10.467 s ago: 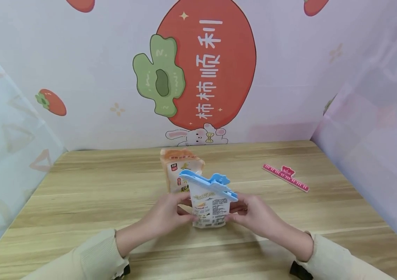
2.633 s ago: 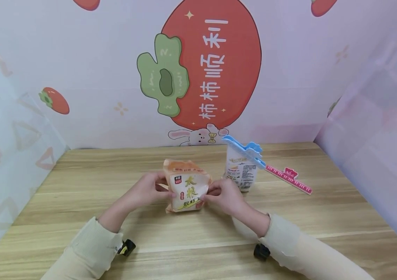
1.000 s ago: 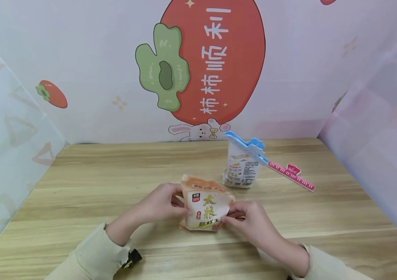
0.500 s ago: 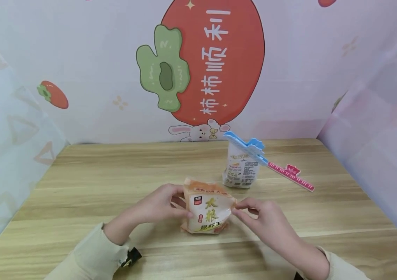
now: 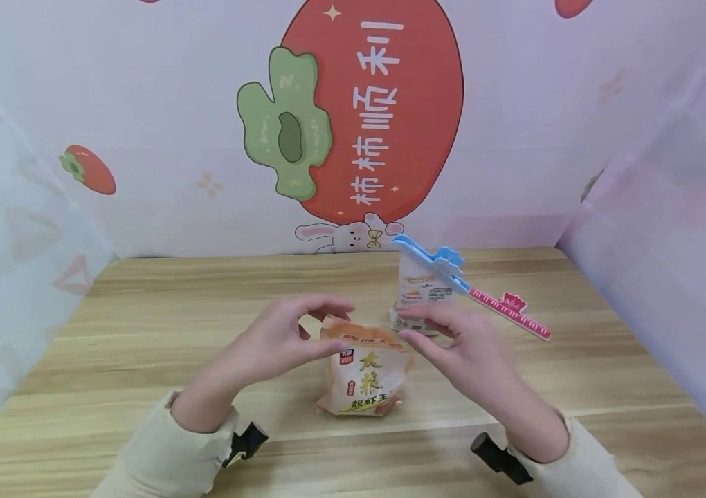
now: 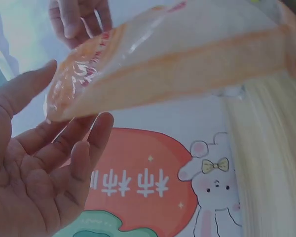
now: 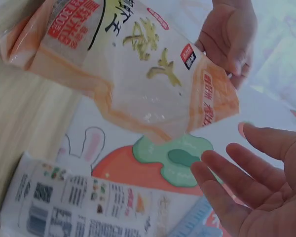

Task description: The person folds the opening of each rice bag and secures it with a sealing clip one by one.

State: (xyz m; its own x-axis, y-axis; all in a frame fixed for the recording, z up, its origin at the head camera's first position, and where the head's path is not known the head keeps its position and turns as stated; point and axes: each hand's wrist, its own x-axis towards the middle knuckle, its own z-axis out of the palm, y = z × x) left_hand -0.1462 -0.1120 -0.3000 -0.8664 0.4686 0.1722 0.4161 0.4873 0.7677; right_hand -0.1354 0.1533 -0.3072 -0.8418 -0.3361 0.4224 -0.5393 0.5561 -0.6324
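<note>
An orange-and-white rice bag [image 5: 368, 380] stands on the table in front of me, its orange top band upright. My left hand [image 5: 281, 339] is at the bag's upper left corner, thumb in front and fingers behind. In the left wrist view, that hand's thumb and fingers [image 6: 80, 165] stand spread around the bag's top edge without pinching it. My right hand [image 5: 477, 346] hovers off the bag's upper right, its fingers loosely curved and holding nothing. The right wrist view shows a gap between those fingers [image 7: 222, 170] and the rice bag [image 7: 148, 94].
Behind my right hand stands a white printed bag [image 5: 418, 287], closed across its top by a long blue clip [image 5: 430, 261]. A pink clip with a piano-key pattern [image 5: 509, 311] lies to its right. A patterned cloth backdrop [image 5: 172, 124] rises behind the wooden table [image 5: 160, 318].
Earlier, the white bag went from both hands to the back right, and the rice bag came nearer. Just now both hands have let go of the rice bag's sides and risen to its top.
</note>
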